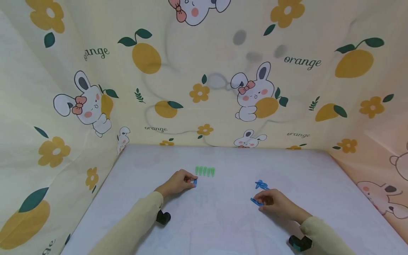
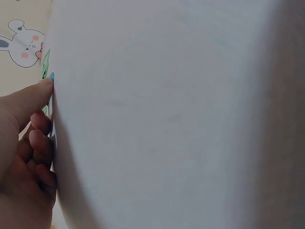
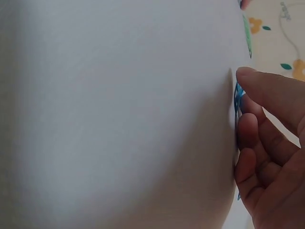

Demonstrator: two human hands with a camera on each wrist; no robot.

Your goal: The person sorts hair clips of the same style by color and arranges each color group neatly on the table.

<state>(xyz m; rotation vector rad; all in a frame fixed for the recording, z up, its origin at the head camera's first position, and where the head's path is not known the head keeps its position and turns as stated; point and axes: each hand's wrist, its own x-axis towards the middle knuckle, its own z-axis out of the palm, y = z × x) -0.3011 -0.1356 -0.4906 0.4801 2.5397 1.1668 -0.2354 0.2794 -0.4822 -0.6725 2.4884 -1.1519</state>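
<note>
Left hand (image 1: 179,182) pinches a blue clip (image 1: 195,183), right hand (image 1: 278,204) another clip (image 1: 255,201); both likely light, stiff, best held by their sides.

Below the green hair-clip row (image 1: 204,170), the left hand (image 1: 178,182) is partly hiding a blue clip (image 1: 195,183). Right of the row, the right hand (image 1: 279,204) is partly covering another clip (image 1: 254,201); a blue clip pile (image 1: 261,185) is looking too small to count. Above the row, the top edge is cropping a printed rabbit (image 1: 200,16).
</note>
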